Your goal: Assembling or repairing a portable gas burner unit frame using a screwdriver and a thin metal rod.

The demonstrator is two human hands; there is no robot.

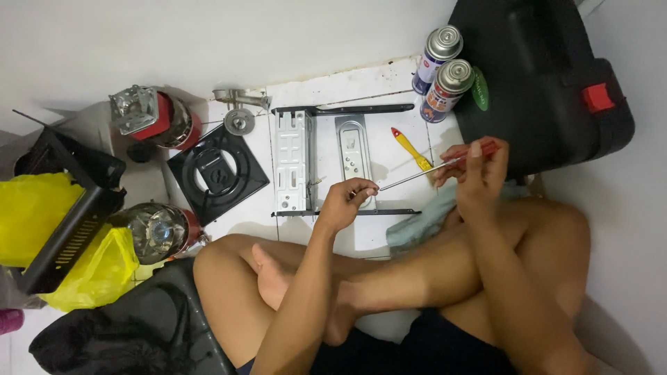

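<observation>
I sit cross-legged on a white tiled floor. My right hand [476, 170] grips the red handle of a long screwdriver [417, 175]. Its thin shaft slants down-left to my left hand [347, 201], whose fingertips pinch at the tip; whether they hold a small part I cannot tell. Just beyond the left hand lies a dismantled grey metal stove body [292, 160] with an oval-slotted metal plate [353, 149] beside it, inside a thin black frame [347, 110].
A black square burner plate [217, 173] lies left. Two red round burners [156, 119] [160, 232], a yellow bag [35, 208], a black tray [69, 222], two gas canisters [445, 76], a yellow-handled brush [411, 148], a black case [542, 83], a grey-blue cloth [420, 222].
</observation>
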